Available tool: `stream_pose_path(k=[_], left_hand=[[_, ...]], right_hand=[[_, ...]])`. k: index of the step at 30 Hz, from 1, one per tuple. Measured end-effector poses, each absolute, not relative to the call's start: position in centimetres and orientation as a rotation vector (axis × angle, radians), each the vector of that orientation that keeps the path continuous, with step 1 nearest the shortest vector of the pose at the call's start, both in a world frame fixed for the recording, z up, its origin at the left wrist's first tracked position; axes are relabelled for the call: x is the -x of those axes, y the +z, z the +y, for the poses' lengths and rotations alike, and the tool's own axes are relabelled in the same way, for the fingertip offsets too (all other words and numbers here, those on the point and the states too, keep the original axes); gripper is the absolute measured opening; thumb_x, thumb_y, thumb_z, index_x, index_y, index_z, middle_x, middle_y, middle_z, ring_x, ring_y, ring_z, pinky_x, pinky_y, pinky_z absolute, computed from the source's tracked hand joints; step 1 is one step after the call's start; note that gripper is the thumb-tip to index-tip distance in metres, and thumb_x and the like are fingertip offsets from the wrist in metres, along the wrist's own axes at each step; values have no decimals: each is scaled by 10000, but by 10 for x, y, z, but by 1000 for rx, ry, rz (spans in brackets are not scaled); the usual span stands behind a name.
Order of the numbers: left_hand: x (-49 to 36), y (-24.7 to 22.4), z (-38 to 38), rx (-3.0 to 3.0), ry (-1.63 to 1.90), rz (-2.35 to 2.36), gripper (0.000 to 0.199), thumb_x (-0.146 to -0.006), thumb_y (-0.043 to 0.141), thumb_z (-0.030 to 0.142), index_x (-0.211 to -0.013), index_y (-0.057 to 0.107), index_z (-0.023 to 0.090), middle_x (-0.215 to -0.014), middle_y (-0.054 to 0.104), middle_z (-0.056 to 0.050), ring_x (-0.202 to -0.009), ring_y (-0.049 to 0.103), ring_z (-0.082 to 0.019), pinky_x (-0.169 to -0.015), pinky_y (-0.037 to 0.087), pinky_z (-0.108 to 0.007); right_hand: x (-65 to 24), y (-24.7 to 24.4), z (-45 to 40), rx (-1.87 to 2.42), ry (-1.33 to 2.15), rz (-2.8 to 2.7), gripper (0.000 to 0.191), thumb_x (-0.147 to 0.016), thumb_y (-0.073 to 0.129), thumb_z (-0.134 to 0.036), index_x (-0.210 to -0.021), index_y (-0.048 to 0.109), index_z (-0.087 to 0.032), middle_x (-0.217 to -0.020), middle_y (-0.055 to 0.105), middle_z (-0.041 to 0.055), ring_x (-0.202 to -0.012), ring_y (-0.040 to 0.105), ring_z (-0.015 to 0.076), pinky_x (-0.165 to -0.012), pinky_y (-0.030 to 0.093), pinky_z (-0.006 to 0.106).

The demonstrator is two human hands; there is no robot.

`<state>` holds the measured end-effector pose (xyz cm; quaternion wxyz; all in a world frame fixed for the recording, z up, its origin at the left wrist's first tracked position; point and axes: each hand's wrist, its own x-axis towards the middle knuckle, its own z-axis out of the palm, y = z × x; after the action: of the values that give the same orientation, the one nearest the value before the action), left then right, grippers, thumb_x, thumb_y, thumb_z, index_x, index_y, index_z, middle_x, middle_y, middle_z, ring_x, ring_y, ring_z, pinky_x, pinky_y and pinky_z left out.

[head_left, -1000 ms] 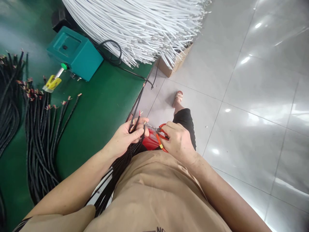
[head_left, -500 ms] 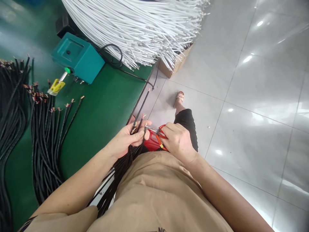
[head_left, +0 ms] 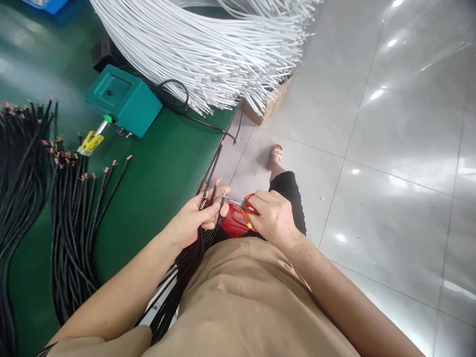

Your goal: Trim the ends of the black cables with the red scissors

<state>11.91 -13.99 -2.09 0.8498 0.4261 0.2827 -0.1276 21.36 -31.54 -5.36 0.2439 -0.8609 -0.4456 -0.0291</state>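
A bundle of black cables [head_left: 188,263] runs up from beside my lap into my left hand [head_left: 203,215], whose fingers and thumb are closed around it. Several cable ends stick out above the fingers, some with red and pale inner wires bared. Between thumb and fingertips one cable end [head_left: 222,202] is singled out. My right hand [head_left: 273,213] grips a pair of scissors [head_left: 248,207] with orange-red handles. Their metal blades point left and lie at the wires of that singled-out end; whether they touch the wires I cannot tell.
On the green table [head_left: 148,198] lie two bunches of black cables [head_left: 70,233] with stripped ends. Behind them stands a teal box-shaped device [head_left: 124,99] with a yellow-tipped part. A heap of white cables [head_left: 208,54] overhangs the table edge above a cardboard box [head_left: 273,104]. Grey floor tiles [head_left: 390,198] stretch rightward.
The view has shifted slightly, so the table things sit a little lower. Both hands keep nearly the same place, and the scissors stay at the singled-out cable end.
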Motion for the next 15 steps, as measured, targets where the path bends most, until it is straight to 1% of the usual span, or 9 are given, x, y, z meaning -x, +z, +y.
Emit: stream_pose_path(k=[5, 11, 13, 15], left_hand=[[-119, -20, -139, -899, -289, 568, 348, -782, 695, 312, -1110, 643, 208, -702, 498, 16, -452, 207, -4, -420, 144, -163], [-118, -21, -139, -949, -281, 565, 348, -793, 684, 316, -1122, 647, 209, -705, 503, 10, -468, 212, -14, -418, 154, -166], [-118, -21, -139, -952, -282, 569, 342, -795, 682, 318, -1118, 650, 208, -704, 516, 7, -469, 217, -15, -422, 156, -168], [-118, -22, -140, -957, -272, 572, 349, -797, 680, 310, -1132, 646, 217, -722, 545, -1, -474, 232, -18, -427, 168, -172]], right_hand=[[-216, -49, -316, 2351, -106, -1252, 238, -819, 507, -172, -584, 542, -181, -577, 441, -19, -521, 270, 114, -572, 242, 279], [-216, -51, -319, 2342, -131, -1319, 237, -856, 485, -170, -629, 553, -177, -605, 469, -5, -543, 308, 124, -573, 256, 286], [-215, -50, -318, 2309, -88, -1287, 259, -864, 506, -192, -607, 535, -178, -593, 457, -12, -534, 302, 117, -560, 259, 283], [-216, -46, -316, 2238, 17, -1139, 304, -865, 543, -235, -569, 500, -180, -568, 426, -26, -520, 300, 103, -540, 265, 272]])
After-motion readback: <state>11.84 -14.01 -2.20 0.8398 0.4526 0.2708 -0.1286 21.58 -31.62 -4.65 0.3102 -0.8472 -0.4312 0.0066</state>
